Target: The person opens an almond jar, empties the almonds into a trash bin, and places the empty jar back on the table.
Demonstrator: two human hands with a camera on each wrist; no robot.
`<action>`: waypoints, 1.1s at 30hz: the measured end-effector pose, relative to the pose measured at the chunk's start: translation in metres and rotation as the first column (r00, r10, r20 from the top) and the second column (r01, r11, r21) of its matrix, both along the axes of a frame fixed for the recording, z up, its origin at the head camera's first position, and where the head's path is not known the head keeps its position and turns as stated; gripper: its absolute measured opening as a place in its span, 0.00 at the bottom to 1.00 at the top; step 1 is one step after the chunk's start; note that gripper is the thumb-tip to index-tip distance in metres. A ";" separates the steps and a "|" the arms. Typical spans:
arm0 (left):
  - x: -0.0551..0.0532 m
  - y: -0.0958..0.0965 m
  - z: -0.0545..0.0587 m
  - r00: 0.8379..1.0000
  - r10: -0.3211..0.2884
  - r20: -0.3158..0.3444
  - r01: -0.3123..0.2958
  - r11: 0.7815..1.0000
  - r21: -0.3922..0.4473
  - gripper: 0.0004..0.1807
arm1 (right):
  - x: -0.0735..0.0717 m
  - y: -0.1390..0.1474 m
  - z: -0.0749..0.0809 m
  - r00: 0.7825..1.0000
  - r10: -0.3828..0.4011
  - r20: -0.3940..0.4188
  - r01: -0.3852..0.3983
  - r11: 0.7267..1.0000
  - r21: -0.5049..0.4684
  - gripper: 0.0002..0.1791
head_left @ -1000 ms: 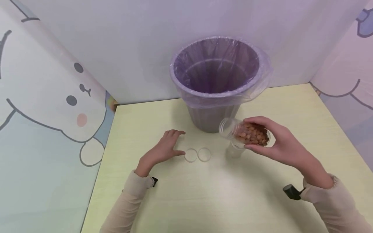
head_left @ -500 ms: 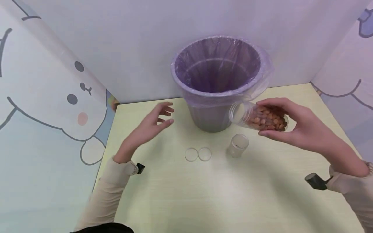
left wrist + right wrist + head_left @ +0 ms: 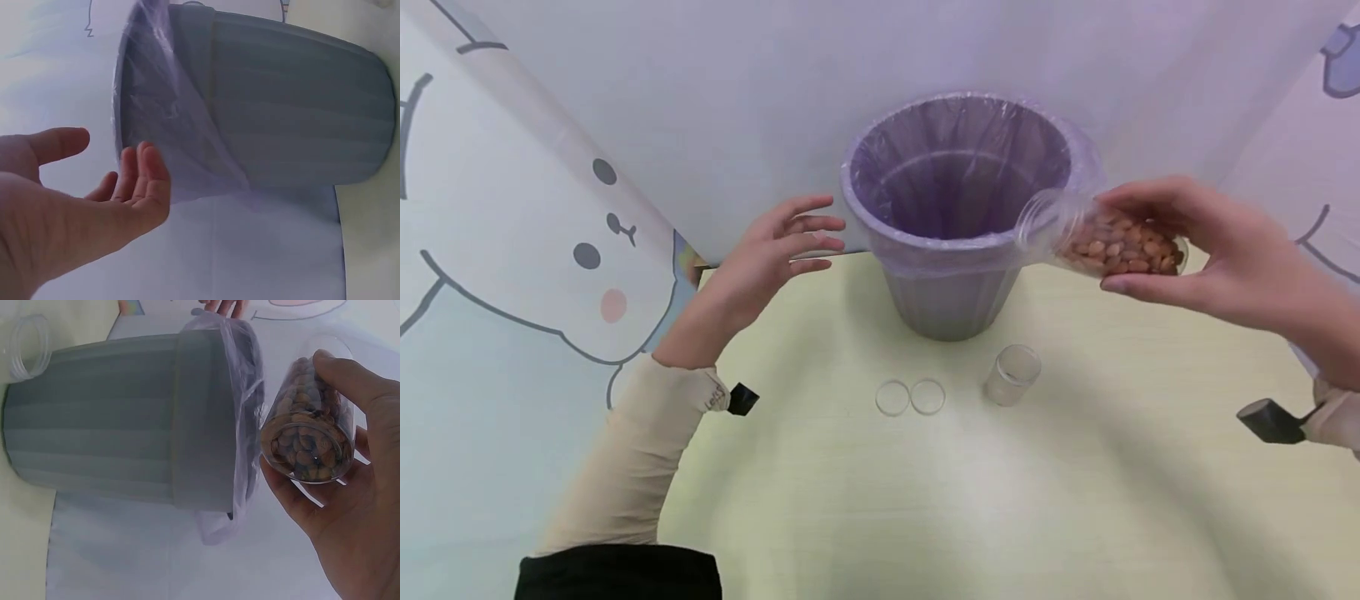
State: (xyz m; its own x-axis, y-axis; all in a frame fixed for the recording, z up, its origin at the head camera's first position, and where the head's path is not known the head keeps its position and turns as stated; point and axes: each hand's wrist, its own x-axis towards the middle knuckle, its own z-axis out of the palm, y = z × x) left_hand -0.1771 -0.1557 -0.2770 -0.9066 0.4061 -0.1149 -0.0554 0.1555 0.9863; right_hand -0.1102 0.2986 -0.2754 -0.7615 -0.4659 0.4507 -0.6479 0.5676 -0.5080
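My right hand (image 3: 1232,258) grips a clear jar (image 3: 1105,237) that lies tilted on its side in the air, its open mouth pointing left over the near right rim of the bin. Brown almonds (image 3: 306,447) fill its bottom part, as the right wrist view shows. The bin (image 3: 951,304) has a thin purple liner (image 3: 880,242) folded over its rim. Left of that rim my left hand (image 3: 760,258) hangs with fingers spread, holding nothing. In the left wrist view the left hand (image 3: 100,212) is apart from the liner.
On the pale table (image 3: 880,500) a second clear jar (image 3: 1013,375) stands upright without a lid. Two clear round rings or lids (image 3: 892,398) lie side by side to its left. White curtains (image 3: 737,125) rise behind the bin.
The right hand has lifted the almond jar up and right, away from above the standing jar to the bin's rim. My left hand has risen from beside the rings to the bin's left side.
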 end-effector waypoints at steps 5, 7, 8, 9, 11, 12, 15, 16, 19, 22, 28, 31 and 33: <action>-0.013 0.004 0.009 0.990 -0.027 0.138 0.019 0.998 0.059 0.28 | -0.014 0.011 0.011 0.998 -0.060 0.016 0.059 0.996 0.066 0.51; -0.017 0.007 0.011 0.980 -0.022 0.199 0.000 0.994 0.107 0.28 | -0.021 0.015 0.015 0.996 -0.090 0.029 0.087 0.992 0.095 0.49; -0.019 0.008 0.013 0.973 -0.015 0.228 -0.016 0.991 0.136 0.29 | -0.025 0.017 0.017 0.993 -0.108 0.039 0.104 0.989 0.108 0.49; -0.021 0.010 0.014 0.967 -0.008 0.255 -0.036 0.985 0.167 0.29 | -0.029 0.018 0.020 0.992 -0.120 0.047 0.113 0.986 0.122 0.48; -0.023 0.013 0.016 0.953 0.004 0.303 -0.079 0.969 0.233 0.29 | -0.037 0.020 0.023 0.987 -0.146 0.067 0.135 0.980 0.148 0.47; -0.024 0.014 0.016 0.947 0.008 0.322 -0.097 0.960 0.261 0.29 | -0.041 0.020 0.025 0.984 -0.159 0.081 0.144 0.976 0.160 0.47; -0.026 0.019 0.018 0.928 0.019 0.373 -0.154 0.929 0.337 0.27 | -0.052 0.020 0.029 0.982 -0.167 0.093 0.147 0.971 0.191 0.45; -0.026 0.020 0.018 0.922 0.019 0.386 -0.165 0.922 0.350 0.26 | -0.055 0.020 0.030 0.982 -0.165 0.092 0.144 0.969 0.199 0.44; -0.027 0.026 0.018 0.908 0.024 0.418 -0.198 0.905 0.377 0.25 | -0.064 0.021 0.033 0.981 -0.169 0.097 0.143 0.962 0.233 0.43; -0.029 0.031 0.018 0.901 0.034 0.432 -0.212 0.904 0.371 0.26 | -0.073 0.024 0.037 0.976 -0.189 0.111 0.154 0.952 0.265 0.43; -0.032 0.039 0.020 0.900 0.083 0.427 -0.235 0.919 0.318 0.32 | -0.091 0.030 0.047 0.965 -0.216 0.148 0.163 0.937 0.308 0.42; -0.034 0.040 0.020 0.903 0.100 0.418 -0.246 0.918 0.311 0.34 | -0.098 0.031 0.050 0.963 -0.221 0.153 0.160 0.928 0.337 0.41; -0.034 0.041 0.019 0.904 0.103 0.415 -0.248 0.917 0.312 0.35 | -0.102 0.031 0.051 0.964 -0.220 0.152 0.154 0.921 0.357 0.41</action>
